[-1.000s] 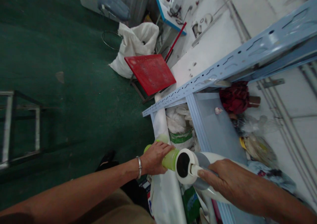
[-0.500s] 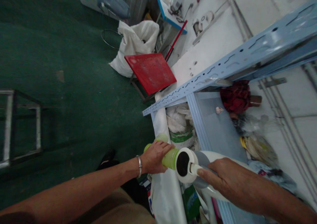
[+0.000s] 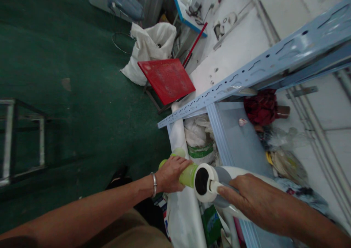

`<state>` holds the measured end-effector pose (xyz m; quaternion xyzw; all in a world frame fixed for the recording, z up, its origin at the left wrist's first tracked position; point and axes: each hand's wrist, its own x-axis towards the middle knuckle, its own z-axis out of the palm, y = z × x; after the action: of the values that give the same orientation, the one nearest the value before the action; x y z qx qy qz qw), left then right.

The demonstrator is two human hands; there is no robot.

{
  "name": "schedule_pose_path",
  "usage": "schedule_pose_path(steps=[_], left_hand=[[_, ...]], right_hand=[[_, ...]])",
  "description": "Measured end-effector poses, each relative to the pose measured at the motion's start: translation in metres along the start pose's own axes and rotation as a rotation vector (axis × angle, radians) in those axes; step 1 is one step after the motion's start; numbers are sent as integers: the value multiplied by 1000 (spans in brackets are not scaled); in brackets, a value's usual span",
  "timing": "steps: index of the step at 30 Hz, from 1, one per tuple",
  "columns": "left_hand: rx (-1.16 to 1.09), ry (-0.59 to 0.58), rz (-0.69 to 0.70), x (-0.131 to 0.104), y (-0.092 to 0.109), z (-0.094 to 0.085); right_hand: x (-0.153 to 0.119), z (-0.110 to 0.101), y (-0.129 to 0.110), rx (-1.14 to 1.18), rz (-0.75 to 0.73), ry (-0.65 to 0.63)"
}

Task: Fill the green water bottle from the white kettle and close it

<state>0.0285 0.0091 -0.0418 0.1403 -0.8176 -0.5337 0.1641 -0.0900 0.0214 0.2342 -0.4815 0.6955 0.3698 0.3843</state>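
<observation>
My left hand [image 3: 172,175], with a silver bracelet at the wrist, is wrapped round a lime-green bottle [image 3: 189,175]. More pale green parts of it show past my fingers, and the rest is hidden by my hand. My right hand [image 3: 244,196] grips the handle of a white and grey thermos jug [image 3: 223,176]. Its round top has a dark disc, and my thumb lies on the white lever there. In this view the jug's top meets the green bottle's end; whether liquid flows between them I cannot see.
A blue metal shelf rack [image 3: 216,94] runs beside me, with bags on its lower level. A dark red cloth bundle [image 3: 261,107] and a garlic bulb [image 3: 242,122] lie on its panel. Beyond are a red board [image 3: 167,79], a white sack [image 3: 150,47] and a metal frame [image 3: 11,138].
Both hands, the bottle and the jug stay almost in place, with only a very slight shift.
</observation>
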Motion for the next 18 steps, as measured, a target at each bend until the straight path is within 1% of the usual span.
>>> schedule_pose_path(steps=[3,6,10,15,18], left_hand=[[-1,0,-1,0,0,0],[-11,-6,-5,0,0,0],[-10,2,-11,-1,0,0],[-4,3,-23,-2,1,-1],[-3,3,-20,-3,1,-2]], right_hand=[[0,0,-2,-20,-17,7],[0,-2,-5,-25,-11,-19],[-1,-5,-9,-82,-5,-4],[0,-3,-7,-67,-52,10],[1,-1,-4,-151,-160,16]])
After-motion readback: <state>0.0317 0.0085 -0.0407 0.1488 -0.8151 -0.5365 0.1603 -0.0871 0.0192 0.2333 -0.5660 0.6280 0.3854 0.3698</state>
